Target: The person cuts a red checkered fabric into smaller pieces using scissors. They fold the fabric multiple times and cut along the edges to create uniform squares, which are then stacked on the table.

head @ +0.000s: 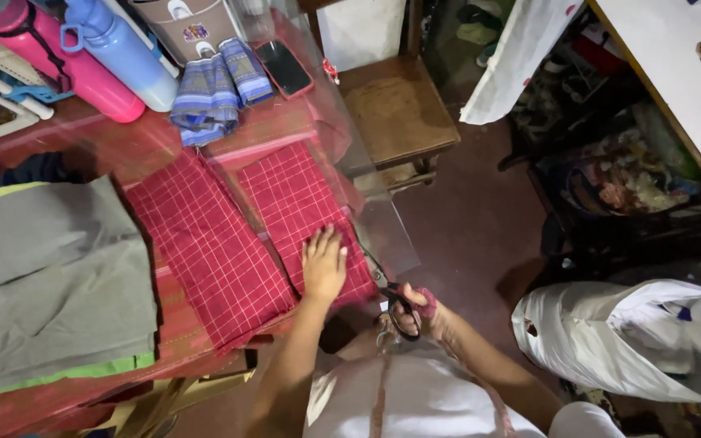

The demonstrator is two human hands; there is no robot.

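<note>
Dim and crowded, the room leaves you a red, plastic-covered surface (83, 138) to work on, with a wooden chair (399, 109) off its far right corner. Your left hand (323, 264) lies flat with fingers spread on the right-hand piece of red checked cloth (298, 207), pinning it near the surface's near edge so it stays put beside the blades. Your right hand (423, 312) is closed through the loops of black-handled scissors (395, 304), whose blades point up along the cloth's right edge; whether they have bitten into the fabric is hard to tell in this light. A second, longer red checked piece (204, 247) lies just beside the first, to its left. Grey folded fabric with a yellow-green hem (50, 276) covers the left side. Along the far edge stand a pink bottle (66, 61), a pale blue bottle (119, 49), a folded blue striped cloth (212, 89) and a dark phone (284, 66). On the floor at right slumps a white plastic bag (626, 337).
</note>
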